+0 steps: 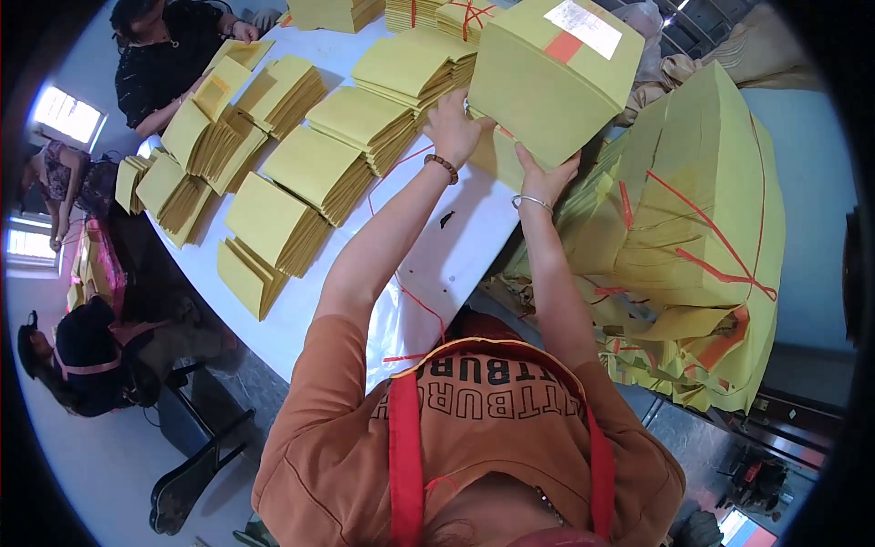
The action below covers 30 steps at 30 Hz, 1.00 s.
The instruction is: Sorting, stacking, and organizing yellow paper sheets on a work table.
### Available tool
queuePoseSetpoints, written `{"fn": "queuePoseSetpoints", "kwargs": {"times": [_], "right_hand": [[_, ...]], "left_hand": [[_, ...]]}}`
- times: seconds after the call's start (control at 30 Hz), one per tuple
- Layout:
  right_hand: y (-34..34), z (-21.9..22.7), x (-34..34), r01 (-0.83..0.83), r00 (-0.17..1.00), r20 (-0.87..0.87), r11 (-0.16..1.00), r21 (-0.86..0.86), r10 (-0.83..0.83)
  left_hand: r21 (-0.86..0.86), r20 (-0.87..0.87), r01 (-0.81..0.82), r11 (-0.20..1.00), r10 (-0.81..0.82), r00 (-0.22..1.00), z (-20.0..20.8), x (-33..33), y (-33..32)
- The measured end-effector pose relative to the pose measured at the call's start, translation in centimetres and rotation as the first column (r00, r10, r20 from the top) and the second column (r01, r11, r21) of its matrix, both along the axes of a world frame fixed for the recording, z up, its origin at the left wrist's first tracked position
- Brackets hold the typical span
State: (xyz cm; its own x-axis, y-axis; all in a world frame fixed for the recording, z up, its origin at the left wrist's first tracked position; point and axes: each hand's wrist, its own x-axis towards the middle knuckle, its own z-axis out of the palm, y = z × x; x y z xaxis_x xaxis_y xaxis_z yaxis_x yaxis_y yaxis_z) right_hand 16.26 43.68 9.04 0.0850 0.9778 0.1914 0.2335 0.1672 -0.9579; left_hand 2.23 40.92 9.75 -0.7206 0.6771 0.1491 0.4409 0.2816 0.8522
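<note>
A large block-like stack of yellow paper (pixel 538 87), with a white label and an orange-red strip on its top, is held at the far right of the table. My left hand (pixel 453 132) grips its near left corner, thumb along the lower edge. My right hand (pixel 547 178) holds the near edge further right, thumb up against the side; some fingertips are hidden. Under the stack, part of a yellow sheet (pixel 494 155) shows between my hands. Red string (pixel 421 303) trails across the white tabletop (pixel 437 246) beside my left forearm.
Several folded yellow paper bundles (pixel 314 164) stand in rows to the left. A big yellow paper pile (pixel 702 191) with loose red strings rises close to my right arm. A person in black (pixel 178 59) works across the table. A black chair (pixel 196 456) stands at lower left.
</note>
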Motion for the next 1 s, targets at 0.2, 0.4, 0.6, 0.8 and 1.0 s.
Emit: {"fn": "queuePoseSetpoints", "kwargs": {"times": [0.2, 0.4, 0.6, 0.8, 1.0], "right_hand": [[0.5, -0.1, 0.4, -0.017, 1.0, -0.016, 1.0, -0.011, 0.017], [2.1, -1.8, 1.5, -0.049, 0.997, -0.049, 0.998, 0.05, 0.051], [1.8, -0.2, 2.8, -0.017, 0.977, 0.212, 0.99, 0.139, -0.013], [2.6, 0.9, 3.5, -0.107, 0.961, 0.264, 0.99, 0.088, 0.081], [3.2, 0.0, 3.2, -0.255, 0.946, -0.161, 0.954, 0.158, 0.28]], "left_hand": [[-0.067, -0.376, 0.039, 0.997, -0.061, 0.924, 2.8, -0.8, -0.6], [-0.019, -0.588, 0.043, 0.999, -0.046, 0.808, 2.7, -1.5, -0.7], [-0.01, -0.597, 0.083, 0.996, -0.073, 0.799, 3.0, -1.9, -0.7], [0.043, -0.161, 0.289, 0.956, -0.279, 0.947, 3.1, -2.0, -0.1], [0.327, 0.404, 0.271, 0.905, -0.393, 0.826, 3.9, -2.7, 0.2]]}}
